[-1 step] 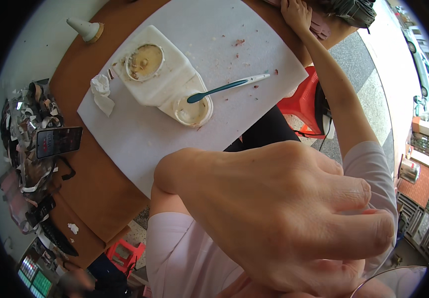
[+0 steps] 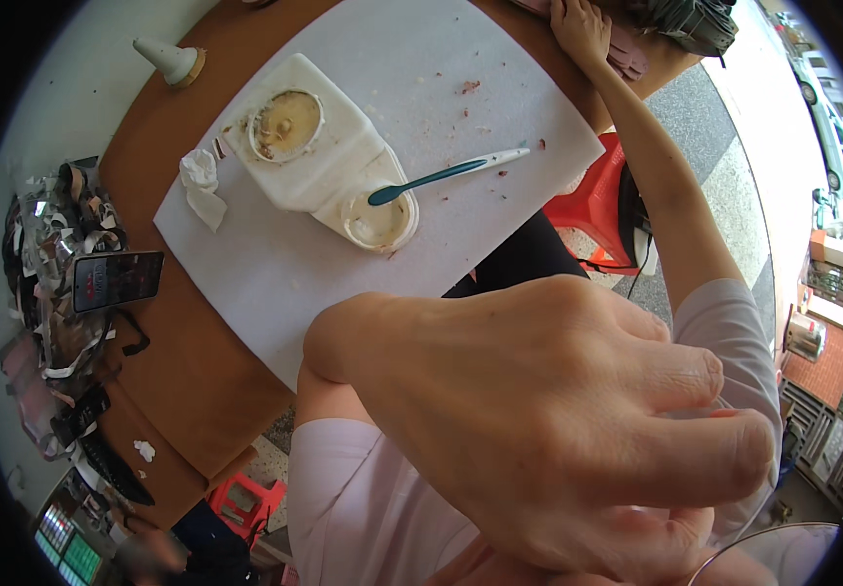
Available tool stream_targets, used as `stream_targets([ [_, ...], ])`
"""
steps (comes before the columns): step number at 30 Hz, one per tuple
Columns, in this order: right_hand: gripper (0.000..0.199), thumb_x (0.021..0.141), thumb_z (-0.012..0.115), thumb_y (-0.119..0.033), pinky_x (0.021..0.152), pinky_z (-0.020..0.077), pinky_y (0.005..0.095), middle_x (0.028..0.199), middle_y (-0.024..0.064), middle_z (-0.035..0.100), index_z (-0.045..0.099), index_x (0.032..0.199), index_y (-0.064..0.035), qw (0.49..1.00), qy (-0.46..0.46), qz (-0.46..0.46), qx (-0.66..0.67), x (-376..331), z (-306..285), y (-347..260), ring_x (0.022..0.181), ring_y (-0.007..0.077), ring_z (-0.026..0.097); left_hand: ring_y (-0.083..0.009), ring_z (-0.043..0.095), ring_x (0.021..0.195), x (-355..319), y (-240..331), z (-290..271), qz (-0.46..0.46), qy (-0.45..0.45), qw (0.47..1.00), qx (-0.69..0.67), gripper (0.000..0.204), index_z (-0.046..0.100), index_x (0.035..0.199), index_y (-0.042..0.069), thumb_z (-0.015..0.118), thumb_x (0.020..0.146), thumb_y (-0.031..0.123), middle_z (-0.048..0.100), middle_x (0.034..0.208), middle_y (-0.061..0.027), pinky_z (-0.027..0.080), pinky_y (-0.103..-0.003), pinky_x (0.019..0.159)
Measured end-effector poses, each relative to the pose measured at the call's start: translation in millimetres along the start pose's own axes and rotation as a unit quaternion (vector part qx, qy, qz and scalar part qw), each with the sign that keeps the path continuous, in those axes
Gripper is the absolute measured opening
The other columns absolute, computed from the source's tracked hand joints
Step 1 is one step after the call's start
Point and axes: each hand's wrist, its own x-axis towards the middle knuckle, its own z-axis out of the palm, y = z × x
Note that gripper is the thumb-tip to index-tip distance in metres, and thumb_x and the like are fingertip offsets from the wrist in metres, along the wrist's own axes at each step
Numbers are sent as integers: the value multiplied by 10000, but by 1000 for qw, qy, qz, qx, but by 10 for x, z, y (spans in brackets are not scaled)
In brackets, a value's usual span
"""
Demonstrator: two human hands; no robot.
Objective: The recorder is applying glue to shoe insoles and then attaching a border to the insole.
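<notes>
My left hand [image 2: 538, 420] is raised very near the camera, back of the hand up, fingers curled toward the thumb. Whatever its fingertips hold, if anything, is hidden. Farther off, my right hand [image 2: 582, 31] rests at the table's far right edge with its fingers stretched out, beside pinkish flat pieces [image 2: 626, 54]. On the white board [image 2: 499, 78] between them stands an off-white plastic glue container [image 2: 309, 176] with two round openings, both crusted with pale residue. A teal-and-white brush-like stick [image 2: 441, 179] lies across the smaller opening, its handle end on the board.
Crumpled tissue [image 2: 204, 186] lies at the board's left edge. A phone [image 2: 119, 280] leans by a heap of scraps [image 2: 50, 234]. A pale cone [image 2: 169, 61] sits far left. Red stools [image 2: 592, 210] stand beyond the board. Dark folded material [image 2: 690, 21] lies far right.
The view has shifted very slightly. The curled fingers of my left hand have moved a little; my right hand stays at the table's edge.
</notes>
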Motion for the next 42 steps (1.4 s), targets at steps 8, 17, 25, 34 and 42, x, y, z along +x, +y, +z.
stream_targets([
  [8,300,786,425,-364,688,395,436,821,104,587,546,877,-104,999,15,-12,-35,31,128,56,793,285,551,-234,521,480,91,173,25,-51,-104,993,24,139,481,593,20,600,561,83,540,609,-146,439,-289,387],
  [17,276,782,419,-320,709,395,433,833,108,585,549,848,-86,1000,25,-6,-17,25,152,31,800,290,548,-197,513,447,-187,-33,199,113,-37,993,-5,197,517,664,9,553,473,37,524,616,-102,418,-253,361],
  [25,279,777,413,-324,718,397,448,839,116,584,549,837,-88,999,50,-16,-12,66,228,160,814,303,545,-85,421,410,-110,-150,126,254,-99,962,7,132,487,687,37,590,612,71,430,696,-46,314,-220,292],
  [34,283,773,413,-321,707,399,447,824,119,585,554,822,-81,999,32,2,-22,43,228,40,800,302,547,-87,425,409,-167,-199,190,262,-121,957,-6,141,499,718,43,591,617,80,426,698,-42,321,-220,297],
  [42,277,773,417,-319,720,386,444,832,117,579,548,834,-83,1000,26,4,-12,45,228,28,821,292,542,-89,429,409,-86,-261,302,254,-147,956,-21,154,511,746,47,592,621,87,422,699,-38,327,-219,302],
])
